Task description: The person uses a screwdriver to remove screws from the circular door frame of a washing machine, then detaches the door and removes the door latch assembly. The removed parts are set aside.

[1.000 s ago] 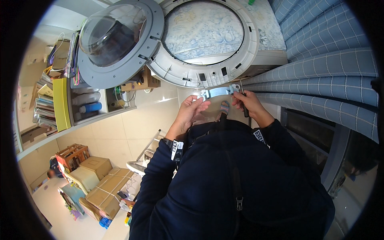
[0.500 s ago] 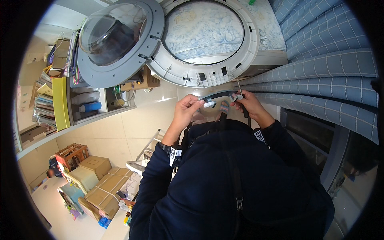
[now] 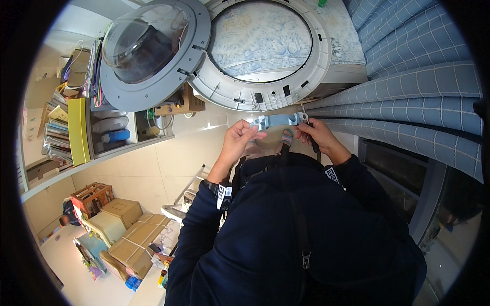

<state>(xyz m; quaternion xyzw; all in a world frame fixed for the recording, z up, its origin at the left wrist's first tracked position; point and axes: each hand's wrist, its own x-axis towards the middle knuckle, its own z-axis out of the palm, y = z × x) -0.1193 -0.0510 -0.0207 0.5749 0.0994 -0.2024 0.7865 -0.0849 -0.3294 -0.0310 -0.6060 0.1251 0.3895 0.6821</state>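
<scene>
A light-blue curved plastic piece (image 3: pixel 278 120) with paler ends spans between my two hands, over the floor in front of me. My left hand (image 3: pixel 240 136) pinches its left end between thumb and fingers. At the other end, my right hand (image 3: pixel 319 135) grips the piece and also has a screwdriver (image 3: pixel 314 145), its dark handle pointing down and its thin shaft rising past the fingers. Just beyond them lies a washing machine door, opened into two parts: a white plastic ring (image 3: pixel 260 97) and, to its left, a grey ring (image 3: pixel 153 94) holding a clear glass bowl (image 3: pixel 145 43).
The door parts rest on a surface with a pale floral cover (image 3: pixel 260 38). Blue checked curtains (image 3: pixel 408 86) hang at right. A shelf (image 3: pixel 102 160) with books and bottles runs along the left. A folding metal stand (image 3: pixel 191 183) and cardboard boxes (image 3: pixel 138 245) sit lower left.
The curved piece has been rolled over between my hands: its dark side and white knob showed before, its light-blue face shows now. My hands stay in nearly the same place.
</scene>
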